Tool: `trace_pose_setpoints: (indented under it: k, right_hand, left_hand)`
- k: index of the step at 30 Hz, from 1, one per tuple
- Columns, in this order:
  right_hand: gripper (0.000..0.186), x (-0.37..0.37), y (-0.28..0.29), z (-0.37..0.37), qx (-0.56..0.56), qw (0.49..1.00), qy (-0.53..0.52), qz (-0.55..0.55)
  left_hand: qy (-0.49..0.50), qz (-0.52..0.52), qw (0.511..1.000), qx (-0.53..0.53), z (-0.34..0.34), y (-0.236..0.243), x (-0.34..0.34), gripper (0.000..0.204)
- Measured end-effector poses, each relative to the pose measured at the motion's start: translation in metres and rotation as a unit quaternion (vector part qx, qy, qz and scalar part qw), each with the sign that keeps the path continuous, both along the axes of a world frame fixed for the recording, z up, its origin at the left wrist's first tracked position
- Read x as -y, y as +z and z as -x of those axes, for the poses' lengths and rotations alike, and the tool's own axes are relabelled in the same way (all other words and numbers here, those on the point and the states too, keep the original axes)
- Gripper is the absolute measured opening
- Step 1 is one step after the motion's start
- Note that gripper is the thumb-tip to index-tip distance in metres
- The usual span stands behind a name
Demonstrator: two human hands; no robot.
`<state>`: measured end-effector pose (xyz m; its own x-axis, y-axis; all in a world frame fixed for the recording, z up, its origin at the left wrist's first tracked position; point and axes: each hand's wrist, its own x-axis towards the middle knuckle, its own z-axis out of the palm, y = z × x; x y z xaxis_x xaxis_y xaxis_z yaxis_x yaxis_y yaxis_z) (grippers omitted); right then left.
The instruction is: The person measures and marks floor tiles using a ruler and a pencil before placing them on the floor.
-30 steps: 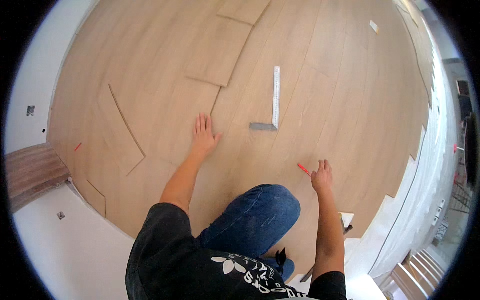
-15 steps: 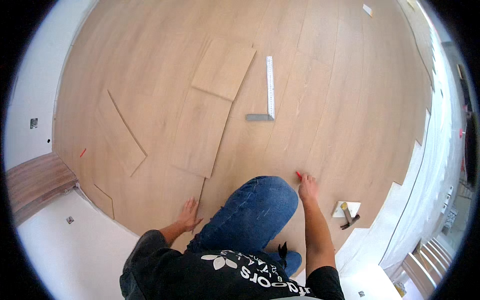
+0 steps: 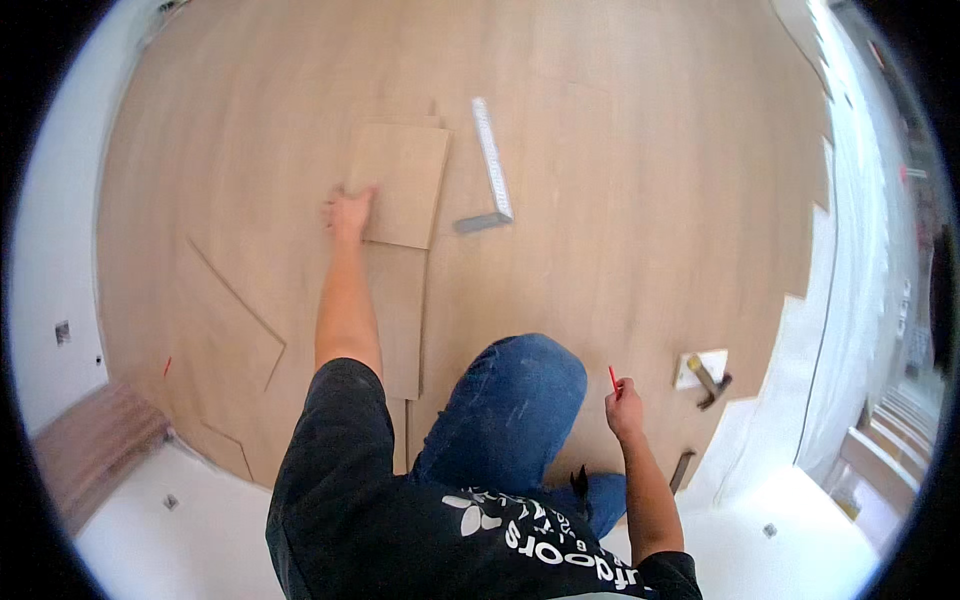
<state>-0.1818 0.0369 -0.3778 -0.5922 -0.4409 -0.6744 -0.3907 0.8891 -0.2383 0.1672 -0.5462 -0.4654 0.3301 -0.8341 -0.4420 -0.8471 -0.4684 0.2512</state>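
Note:
My left hand (image 3: 348,212) is stretched forward at the left edge of a short wood-look floor plank (image 3: 405,180), thumb and fingers apart; blur hides how firmly it touches. That piece lies on top of a longer plank (image 3: 398,300), which rests on the floor beside my knee. In my right hand (image 3: 624,408), a slim red pencil (image 3: 613,380) stands upright between closed fingers, just right of my knee. A try square (image 3: 492,165) with a white-looking ruled blade and grey stock lies flat, right of the short plank.
A hammer (image 3: 710,380) rests on a white block (image 3: 690,370) at the right. Near my right forearm lies a dark flat bar (image 3: 682,470). An angled plank piece (image 3: 245,320) and a small red stick (image 3: 167,366) are at the left. White underlay (image 3: 800,350) borders the stepped flooring edge.
My left hand has left the floor by my knee and reached forward to the short plank. My right hand has raised the red pencil upright. The view has turned slightly.

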Motion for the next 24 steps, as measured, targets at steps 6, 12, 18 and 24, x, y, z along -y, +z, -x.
trace_pose_setpoints:
  k: [6,12,18,24]
  right_hand:
    - [0.028,-0.093,0.024,-0.025,-0.004,0.997,-0.082,-0.014]
    - [0.028,-0.081,0.018,-0.063,0.016,0.996,-0.057,0.059]
    - [0.027,-0.052,0.059,-0.069,0.027,0.988,-0.107,0.104]
    - [0.029,-0.091,0.112,-0.083,-0.036,0.987,-0.138,0.076]
  left_hand:
    - [-0.048,-0.014,0.999,-0.014,0.014,-0.002,-0.002,0.122]
    - [-0.133,-0.019,0.989,-0.062,0.082,-0.001,-0.024,0.118]
    - [-0.279,-0.037,0.957,-0.071,0.223,0.019,-0.076,0.114]
    - [-0.458,-0.035,0.886,-0.066,0.324,0.043,-0.14,0.105]
